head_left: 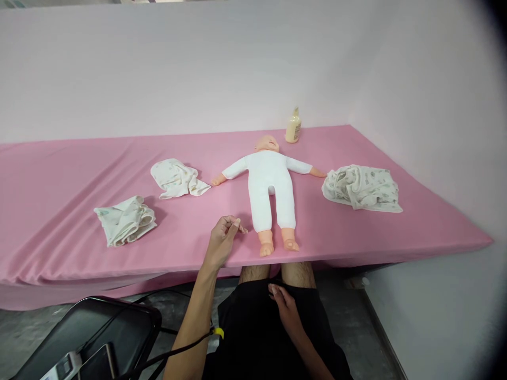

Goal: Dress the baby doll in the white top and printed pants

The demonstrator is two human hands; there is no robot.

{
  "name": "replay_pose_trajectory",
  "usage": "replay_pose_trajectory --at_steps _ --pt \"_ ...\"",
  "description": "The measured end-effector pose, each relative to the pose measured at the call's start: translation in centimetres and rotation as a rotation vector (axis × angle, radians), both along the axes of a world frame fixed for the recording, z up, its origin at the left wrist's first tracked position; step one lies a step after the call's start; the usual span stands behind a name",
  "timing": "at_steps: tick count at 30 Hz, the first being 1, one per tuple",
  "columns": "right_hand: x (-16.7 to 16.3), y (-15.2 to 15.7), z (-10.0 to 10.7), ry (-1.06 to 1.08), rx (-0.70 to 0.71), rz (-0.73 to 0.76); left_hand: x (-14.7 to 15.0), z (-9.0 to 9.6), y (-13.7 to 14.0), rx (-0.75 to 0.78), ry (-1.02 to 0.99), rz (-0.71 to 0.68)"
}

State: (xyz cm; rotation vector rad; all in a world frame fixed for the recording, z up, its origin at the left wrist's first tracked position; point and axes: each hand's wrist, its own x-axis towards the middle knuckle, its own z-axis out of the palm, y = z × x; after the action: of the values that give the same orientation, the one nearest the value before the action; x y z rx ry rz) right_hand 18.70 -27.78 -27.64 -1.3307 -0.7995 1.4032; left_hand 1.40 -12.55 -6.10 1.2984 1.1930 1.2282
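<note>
A baby doll [270, 184] in a white suit lies face up on the pink-covered table, arms spread and bare feet toward me. At the table's front edge, left of the doll's feet, is my left hand [225, 237]. Its fingers are loosely curled, with the thumb close to them and nothing visible in them. My right hand [284, 306] rests on my black shorts [253, 332], below the table edge. Its fingers look stretched out and I see nothing held there.
Crumpled white printed cloths lie left of the doll, one nearer the back [178, 178] and one nearer the front [127, 221]. A folded printed cloth [362, 188] touches its other hand. A pump bottle [293, 128] stands behind. A black chair [91, 316] holds devices; a cable [178, 350] crosses my left forearm.
</note>
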Motion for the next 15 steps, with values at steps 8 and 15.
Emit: replay_pose_trajectory --at_steps 8,15 --pt "0.01 -0.08 0.09 0.022 -0.022 0.000 0.01 -0.02 0.03 -0.002 0.015 -0.019" --pt "-0.01 -0.39 -0.16 -0.019 -0.033 0.027 -0.78 0.60 0.63 -0.006 0.160 -0.067"
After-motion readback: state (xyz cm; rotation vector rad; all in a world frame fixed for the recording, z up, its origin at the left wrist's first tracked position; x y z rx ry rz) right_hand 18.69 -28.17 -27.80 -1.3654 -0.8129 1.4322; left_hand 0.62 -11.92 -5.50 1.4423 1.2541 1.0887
